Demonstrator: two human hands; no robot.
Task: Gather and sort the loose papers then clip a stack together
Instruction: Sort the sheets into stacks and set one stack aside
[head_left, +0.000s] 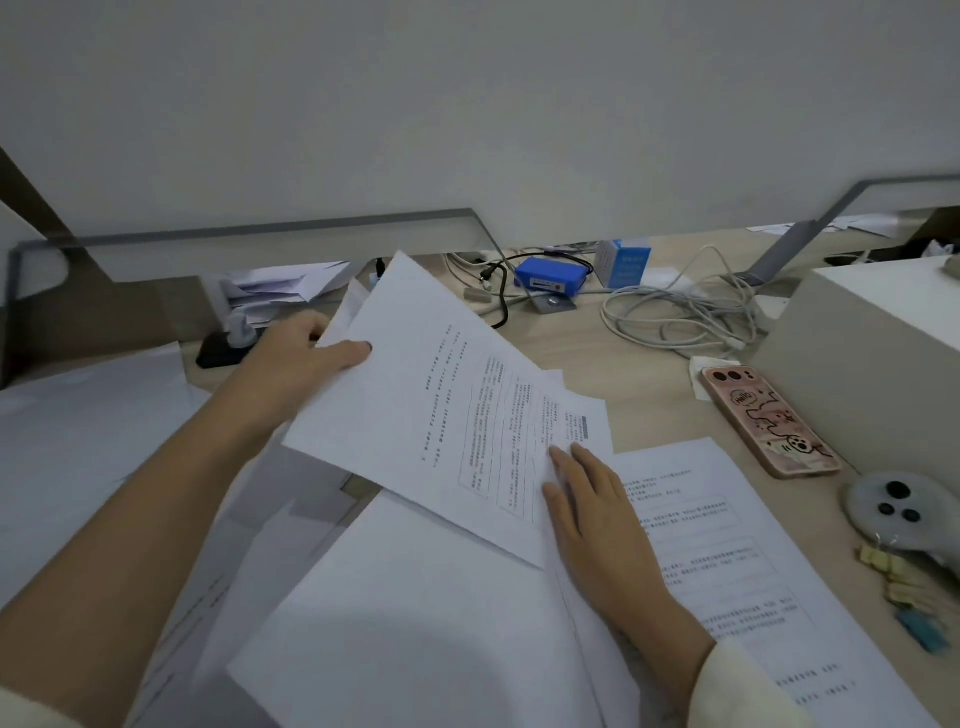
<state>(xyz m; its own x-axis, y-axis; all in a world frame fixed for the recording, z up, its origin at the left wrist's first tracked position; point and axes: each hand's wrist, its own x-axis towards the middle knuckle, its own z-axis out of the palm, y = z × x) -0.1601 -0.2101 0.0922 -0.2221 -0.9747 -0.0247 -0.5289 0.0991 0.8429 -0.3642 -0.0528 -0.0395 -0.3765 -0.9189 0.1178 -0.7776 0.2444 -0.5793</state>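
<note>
Now sorting papers at desk (649, 374).
I see L hand (298, 364) pinching sheets (415, 395); R hand (592, 514) open, flat on near-right pages (727, 545).

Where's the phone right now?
Head view, right side of the desk: the phone lies face down in its pink cartoon case, between the white box and the printed sheets.

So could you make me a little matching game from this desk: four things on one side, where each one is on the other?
Things:
1. phone
2. blue box
3. binder clips
4. printed sheet

Places:
A. held in the left hand
B. far side, among cables
C. right edge, nearest the person
D. beside the white block

Pairs: 1-D, 2-B, 3-C, 4-A
</note>
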